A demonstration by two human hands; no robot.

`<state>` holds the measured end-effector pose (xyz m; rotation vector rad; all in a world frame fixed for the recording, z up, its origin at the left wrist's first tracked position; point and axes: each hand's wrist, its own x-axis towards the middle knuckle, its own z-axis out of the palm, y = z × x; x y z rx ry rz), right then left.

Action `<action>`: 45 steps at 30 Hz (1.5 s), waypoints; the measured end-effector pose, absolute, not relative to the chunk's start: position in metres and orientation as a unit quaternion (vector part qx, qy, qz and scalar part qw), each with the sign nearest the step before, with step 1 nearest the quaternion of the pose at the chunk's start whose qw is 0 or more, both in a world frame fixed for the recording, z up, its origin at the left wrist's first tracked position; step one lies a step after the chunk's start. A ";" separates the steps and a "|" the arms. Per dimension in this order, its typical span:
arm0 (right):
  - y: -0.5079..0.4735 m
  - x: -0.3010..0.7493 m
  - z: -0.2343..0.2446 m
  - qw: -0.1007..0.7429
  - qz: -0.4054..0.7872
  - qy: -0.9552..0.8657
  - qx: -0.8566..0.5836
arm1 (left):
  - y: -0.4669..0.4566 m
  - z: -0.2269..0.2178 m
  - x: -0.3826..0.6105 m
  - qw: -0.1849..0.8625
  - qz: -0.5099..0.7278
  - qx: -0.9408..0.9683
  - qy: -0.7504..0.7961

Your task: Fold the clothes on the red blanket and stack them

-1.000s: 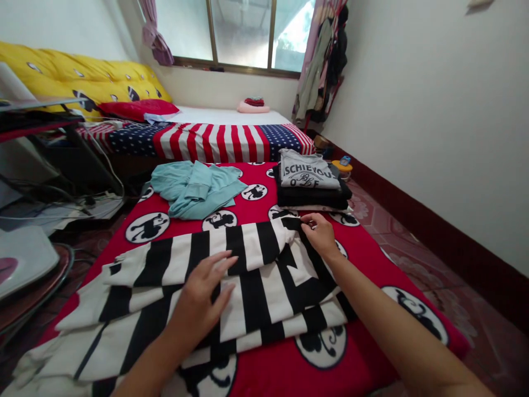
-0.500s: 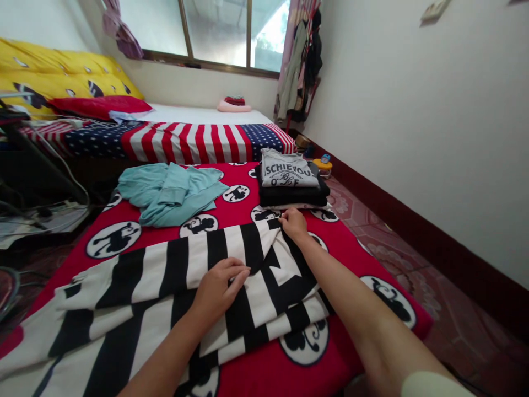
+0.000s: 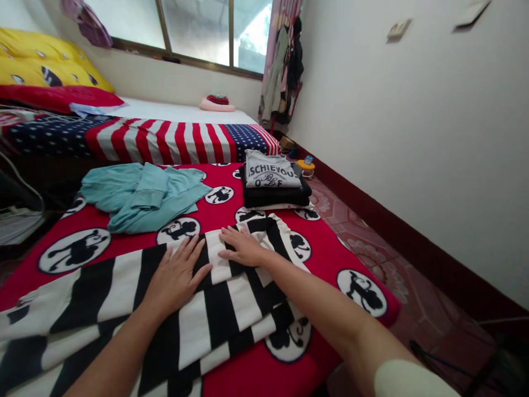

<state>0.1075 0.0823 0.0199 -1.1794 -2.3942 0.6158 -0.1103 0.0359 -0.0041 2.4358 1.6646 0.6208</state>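
Observation:
A black-and-white striped garment lies partly folded across the red blanket, its left part running out of view. My left hand rests flat on its upper stripes with the fingers spread. To the right of it, my right hand lies on the far edge of the cloth, fingers stretched out. Both palms face down, and neither hand grips the fabric. Beyond the right hand, one end of the garment bends round in a loose fold.
A crumpled light-blue garment lies beyond my left hand. Folded clothes with a grey printed shirt on top form a stack at the far right of the red blanket. Behind is a bed with a flag-patterned cover; a wall stands right.
My right hand has let go of the garment's far corner, moved left and opened flat on the cloth. My left hand has shifted left and spread its fingers. The view has turned slightly right.

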 end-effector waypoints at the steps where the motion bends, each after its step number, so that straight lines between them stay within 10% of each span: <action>1: 0.087 0.120 0.025 0.227 0.241 -0.832 -0.445 | 0.035 -0.005 -0.110 0.058 0.203 0.806 0.553; 11: 0.091 0.236 0.047 0.164 0.120 -0.584 -0.786 | 0.034 -0.003 -0.104 0.020 0.195 0.802 0.563; 45: 0.107 0.230 0.034 0.164 -0.052 -0.657 -0.734 | 0.033 -0.004 -0.104 -0.054 0.155 0.810 0.562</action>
